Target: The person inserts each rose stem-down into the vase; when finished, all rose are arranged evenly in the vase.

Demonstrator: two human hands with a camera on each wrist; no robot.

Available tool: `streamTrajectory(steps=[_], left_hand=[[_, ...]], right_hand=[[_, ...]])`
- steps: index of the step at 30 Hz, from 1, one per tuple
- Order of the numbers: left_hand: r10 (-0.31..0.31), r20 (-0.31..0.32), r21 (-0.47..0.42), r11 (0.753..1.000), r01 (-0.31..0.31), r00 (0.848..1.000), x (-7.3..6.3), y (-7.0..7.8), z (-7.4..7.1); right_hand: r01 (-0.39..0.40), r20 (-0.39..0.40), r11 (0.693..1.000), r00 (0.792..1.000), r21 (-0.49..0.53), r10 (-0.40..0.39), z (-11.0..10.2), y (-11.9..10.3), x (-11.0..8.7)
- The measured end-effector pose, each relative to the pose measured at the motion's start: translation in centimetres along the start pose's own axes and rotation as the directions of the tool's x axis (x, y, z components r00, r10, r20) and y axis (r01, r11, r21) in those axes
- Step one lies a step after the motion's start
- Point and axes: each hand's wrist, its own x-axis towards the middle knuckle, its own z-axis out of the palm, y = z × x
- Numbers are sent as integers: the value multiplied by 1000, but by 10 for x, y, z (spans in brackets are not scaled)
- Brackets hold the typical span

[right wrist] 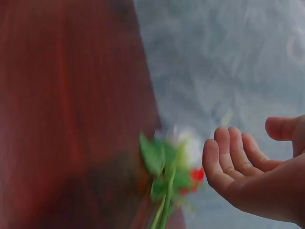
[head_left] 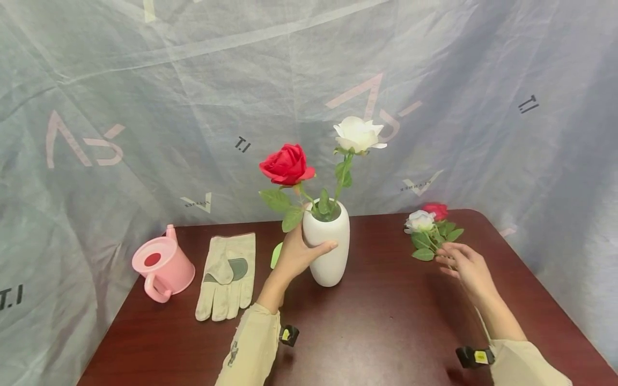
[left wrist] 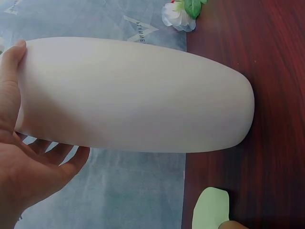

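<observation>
A white vase (head_left: 333,257) stands upright on the table, with a red rose (head_left: 288,165) and a white rose (head_left: 358,134) rising out of its mouth. My left hand (head_left: 295,254) grips the upper part of the vase from the left, thumb across the front; in the left wrist view the fingers curl behind the vase (left wrist: 138,95). On the right, my right hand (head_left: 469,268) hovers with loosely bent, empty fingers near the stems of a second white rose (head_left: 421,221) and a second red rose (head_left: 436,210), which lie on the table. Those flowers are blurred in the right wrist view.
At the left stand a pink watering can (head_left: 181,271) and a cream work glove (head_left: 230,292) lying flat. A light green thing (head_left: 276,255) shows partly behind my left hand. A grey printed cloth (head_left: 217,107) hangs behind the dark red table (head_left: 376,316).
</observation>
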Motion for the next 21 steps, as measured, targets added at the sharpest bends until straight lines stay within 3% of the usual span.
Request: streamTrajectory(steps=[5,7,11,15,21], left_hand=[[-7,10,-6,1000,7,1000,0,1,0],[-8,9,-6,1000,8,1000,0,1,-1],[-8,4,6,1000,8,1000,-1,0,-2],[-10,-3,13,1000,10,1000,0,0,-1],[-8,1,-9,1000,8,1000,0,1,0]], right_hand=[[-36,-35,988,999,-148,32,-34,22,-8],[-37,-31,960,999,-278,30,-41,25,-14],[-54,-35,908,998,-415,44,-49,30,-23],[-78,-2,880,996,-468,87,-52,33,-29],[-114,102,899,980,-422,172,-53,37,-29]])
